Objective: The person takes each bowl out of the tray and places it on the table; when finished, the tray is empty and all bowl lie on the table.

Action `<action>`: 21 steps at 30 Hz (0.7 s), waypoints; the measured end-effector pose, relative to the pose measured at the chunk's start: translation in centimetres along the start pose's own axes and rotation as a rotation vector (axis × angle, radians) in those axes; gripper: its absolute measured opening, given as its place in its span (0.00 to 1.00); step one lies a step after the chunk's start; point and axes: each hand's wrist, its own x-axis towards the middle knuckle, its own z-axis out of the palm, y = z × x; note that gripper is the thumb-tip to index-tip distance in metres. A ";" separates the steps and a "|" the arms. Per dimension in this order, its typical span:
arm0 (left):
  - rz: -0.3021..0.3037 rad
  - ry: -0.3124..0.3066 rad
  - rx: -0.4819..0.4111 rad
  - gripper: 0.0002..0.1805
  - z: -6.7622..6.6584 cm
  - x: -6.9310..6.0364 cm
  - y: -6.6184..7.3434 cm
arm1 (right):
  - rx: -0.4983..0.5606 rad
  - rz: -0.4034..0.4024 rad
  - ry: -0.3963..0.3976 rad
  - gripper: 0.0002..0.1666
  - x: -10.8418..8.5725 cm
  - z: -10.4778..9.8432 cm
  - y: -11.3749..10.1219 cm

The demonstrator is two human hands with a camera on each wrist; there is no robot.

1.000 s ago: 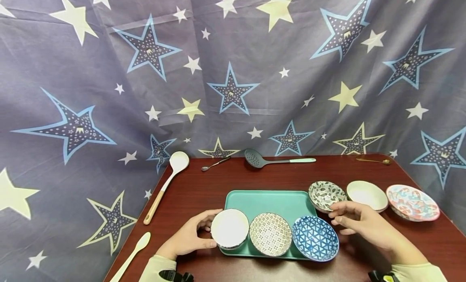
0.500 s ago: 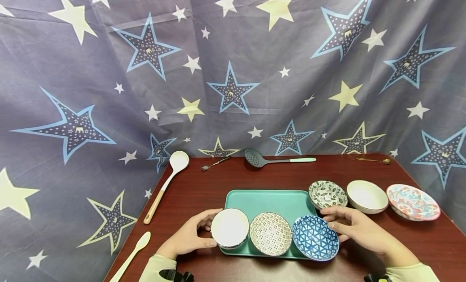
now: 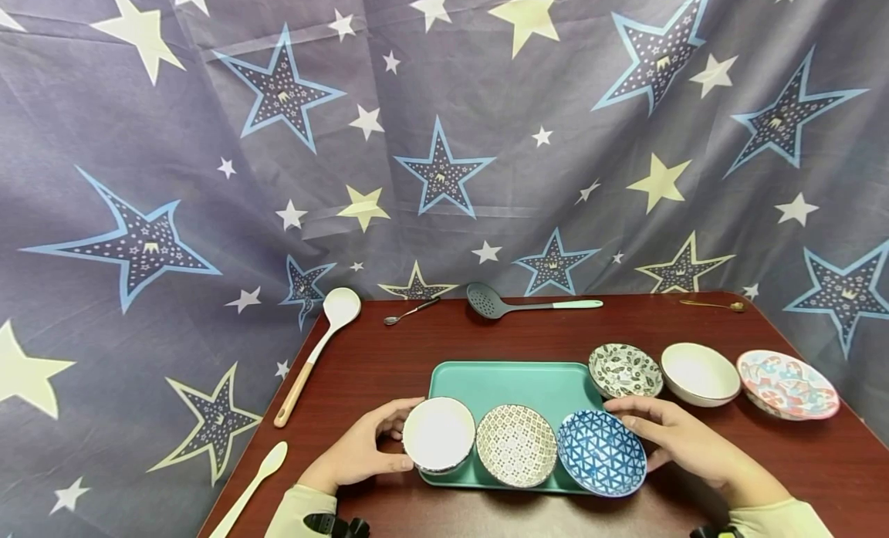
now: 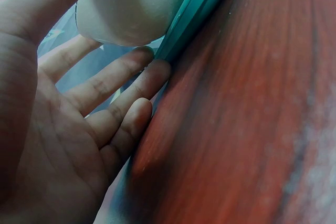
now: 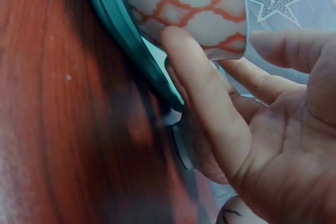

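Note:
In the head view a white bowl (image 3: 439, 436), a beige patterned bowl (image 3: 517, 447) and a blue triangle-patterned bowl (image 3: 602, 454) stand in a row along the near part of a green tray (image 3: 510, 382). My left hand (image 3: 364, 445) spreads beside the white bowl, thumb in front. Its fingertips (image 4: 158, 69) lie at the tray's edge in the left wrist view. My right hand (image 3: 684, 441) is at the blue bowl's right side, fingers loosely extended. In the right wrist view that side shows a bowl wall (image 5: 181, 11) with an orange pattern; contact is hard to tell.
Right of the tray are a leaf-patterned bowl (image 3: 625, 370), a cream bowl (image 3: 700, 374) and a pink floral bowl (image 3: 788, 384). A slotted spoon (image 3: 489, 302) and two small spoons lie at the back. Left lie a white ladle (image 3: 342, 308) and a pale spoon (image 3: 253, 484).
My right hand has moved left, from near the leaf-patterned bowl to the blue bowl's right side. My left hand and the bowls look unmoved.

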 end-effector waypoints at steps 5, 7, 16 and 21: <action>0.021 0.004 -0.002 0.45 0.0 0.0 0.1 | 0.010 0.004 -0.005 0.24 0.1 -0.1 0.3; 0.026 0.004 -0.008 0.45 0.1 0.0 0.2 | 0.012 0.009 -0.004 0.24 0.2 -0.1 0.4; 0.025 0.003 -0.014 0.45 0.1 0.0 0.5 | 0.063 -0.005 -0.035 0.23 0.3 -0.2 1.0; 0.027 0.000 -0.008 0.45 0.1 -0.1 0.3 | 0.067 -0.011 -0.041 0.23 0.3 -0.3 1.0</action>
